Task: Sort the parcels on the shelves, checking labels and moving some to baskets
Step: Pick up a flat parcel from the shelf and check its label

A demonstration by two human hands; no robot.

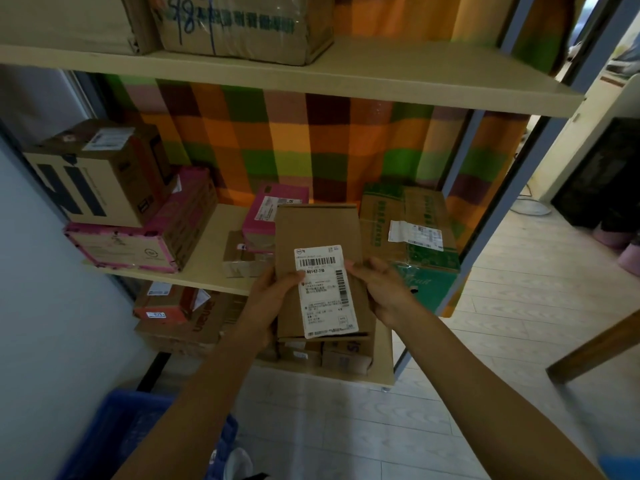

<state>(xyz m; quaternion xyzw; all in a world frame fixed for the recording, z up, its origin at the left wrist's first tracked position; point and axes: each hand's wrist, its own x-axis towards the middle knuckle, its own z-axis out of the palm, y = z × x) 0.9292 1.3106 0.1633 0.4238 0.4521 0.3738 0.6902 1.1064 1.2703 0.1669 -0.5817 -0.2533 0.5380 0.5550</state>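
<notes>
I hold a flat brown cardboard parcel (320, 271) with a white barcode label (325, 291) between my left hand (273, 299) and right hand (379, 289), fingers curled around its side edges.

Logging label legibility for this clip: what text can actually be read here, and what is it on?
"801-57-710": on the white label of the cardboard parcel, which the left hand and right hand grip.
"987": handwritten on the top-shelf box.
"fruit", probably: script on the green box.
Too small or blurred to read: all other print, on this label and elsewhere.
</notes>
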